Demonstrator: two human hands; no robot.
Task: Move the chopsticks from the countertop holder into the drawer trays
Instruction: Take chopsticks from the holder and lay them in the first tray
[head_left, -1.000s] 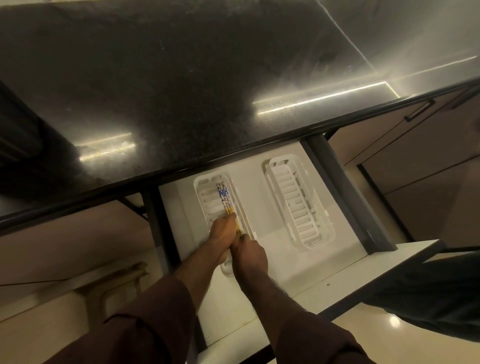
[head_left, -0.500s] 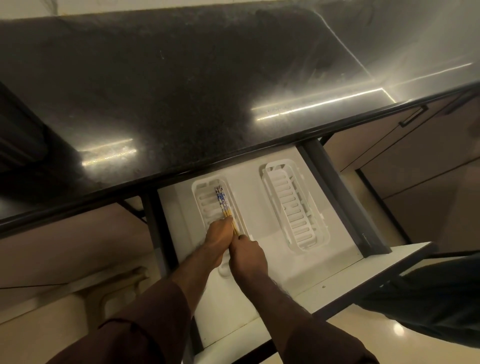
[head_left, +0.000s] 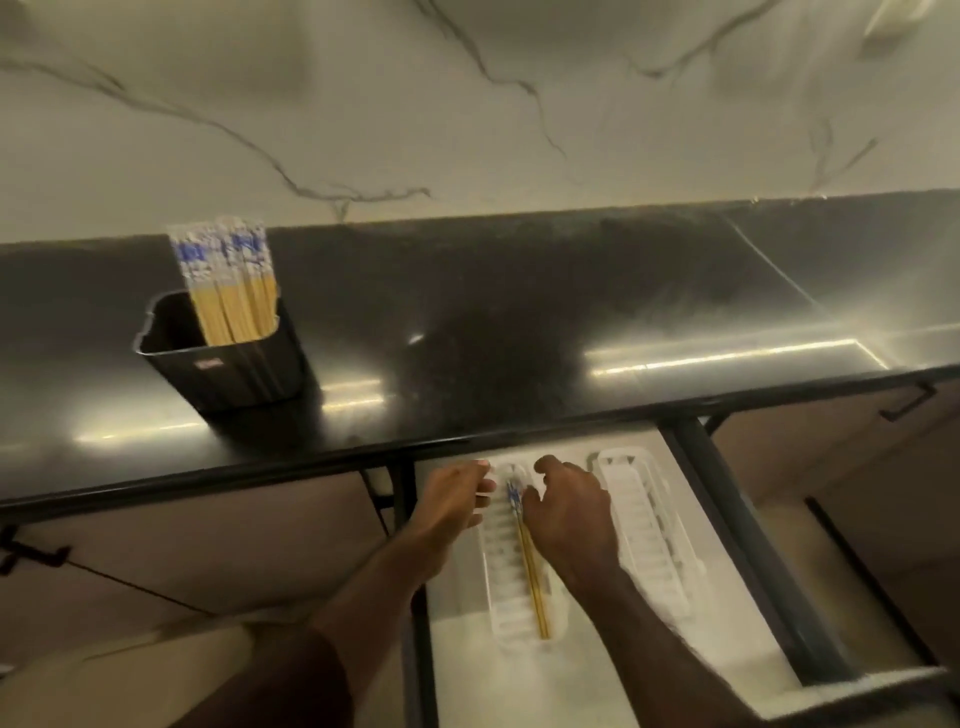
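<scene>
Bamboo chopsticks (head_left: 231, 291) in the holder (head_left: 228, 364) look light, stiff; pinch mid-shaft. Left hand (head_left: 452, 501) and right hand (head_left: 569, 512) grips loose, empty.

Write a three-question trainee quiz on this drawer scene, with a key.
1. True or false: the holder on the countertop has no chopsticks left.
2. Which tray holds the pair of chopsticks: A) left tray B) right tray?
3. Fill in: the left hand and right hand are both ____ the pair.

Key: 1 false; 2 A; 3 off
</scene>
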